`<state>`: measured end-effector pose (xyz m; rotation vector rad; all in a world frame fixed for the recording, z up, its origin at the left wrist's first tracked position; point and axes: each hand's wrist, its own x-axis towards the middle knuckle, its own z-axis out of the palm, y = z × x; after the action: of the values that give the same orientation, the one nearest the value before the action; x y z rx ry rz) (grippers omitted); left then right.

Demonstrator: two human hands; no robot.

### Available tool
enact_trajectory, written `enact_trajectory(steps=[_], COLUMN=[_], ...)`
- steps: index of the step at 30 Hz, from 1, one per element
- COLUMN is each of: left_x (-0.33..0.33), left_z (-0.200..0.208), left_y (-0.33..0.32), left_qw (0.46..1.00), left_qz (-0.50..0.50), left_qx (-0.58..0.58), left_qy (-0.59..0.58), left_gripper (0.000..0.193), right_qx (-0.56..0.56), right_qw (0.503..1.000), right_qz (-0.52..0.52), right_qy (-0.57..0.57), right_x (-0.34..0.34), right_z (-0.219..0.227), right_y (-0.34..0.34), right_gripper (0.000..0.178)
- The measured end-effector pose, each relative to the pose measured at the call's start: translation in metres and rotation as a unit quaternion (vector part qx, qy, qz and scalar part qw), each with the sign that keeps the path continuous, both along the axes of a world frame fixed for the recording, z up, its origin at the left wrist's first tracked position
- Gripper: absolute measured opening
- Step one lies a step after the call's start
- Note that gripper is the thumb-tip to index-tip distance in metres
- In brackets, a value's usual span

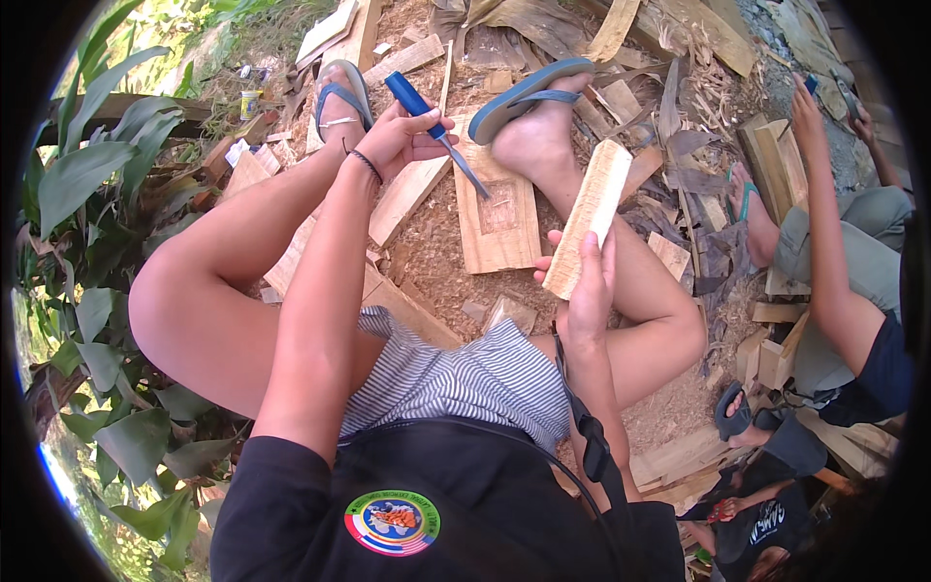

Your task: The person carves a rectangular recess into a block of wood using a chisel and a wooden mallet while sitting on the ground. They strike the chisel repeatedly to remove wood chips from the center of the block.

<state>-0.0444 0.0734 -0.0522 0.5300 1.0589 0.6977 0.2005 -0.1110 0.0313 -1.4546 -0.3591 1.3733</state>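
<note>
rough wooden block (590, 218), slim metal chisel (447, 141)

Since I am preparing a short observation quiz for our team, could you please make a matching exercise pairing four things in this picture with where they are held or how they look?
Column one
1. Blue-handled chisel
2. Long wood block
3. Flat board
4. Shorts

Column two
A. Marked by a rectangular recess in its face
B. Held in the person's right hand
C. Striped pale and dark
D. Held in the person's left hand

Right pairs: 1-D, 2-B, 3-A, 4-C
</note>
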Motion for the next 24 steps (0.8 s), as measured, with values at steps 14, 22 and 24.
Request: enact_trajectory(steps=[14, 22, 24], left_x=[0.051, 0.078, 0.075], left_z=[0.032, 0.046, 0.052], left_y=[-0.014, -0.051, -0.057], left_qw=[0.959, 0.912, 0.908], left_qz=[-0.095, -0.149, -0.16], left_qx=[0.219, 0.349, 0.346], left_qy=[0.153, 0.158, 0.171], left_gripper=[0.038, 0.024, 0.02], right_qx=[0.069, 0.202, 0.307], right_qw=[0.99, 0.883, 0.855], right_qz=[0.045, 0.263, 0.209], right_qy=[-0.114, -0.332, -0.363], right_x=[0.016, 0.041, 0.039], right_z=[-0.008, 0.039, 0.097], right_y=[-0.008, 0.021, 0.037], right_gripper=[0.065, 0.069, 0.069])
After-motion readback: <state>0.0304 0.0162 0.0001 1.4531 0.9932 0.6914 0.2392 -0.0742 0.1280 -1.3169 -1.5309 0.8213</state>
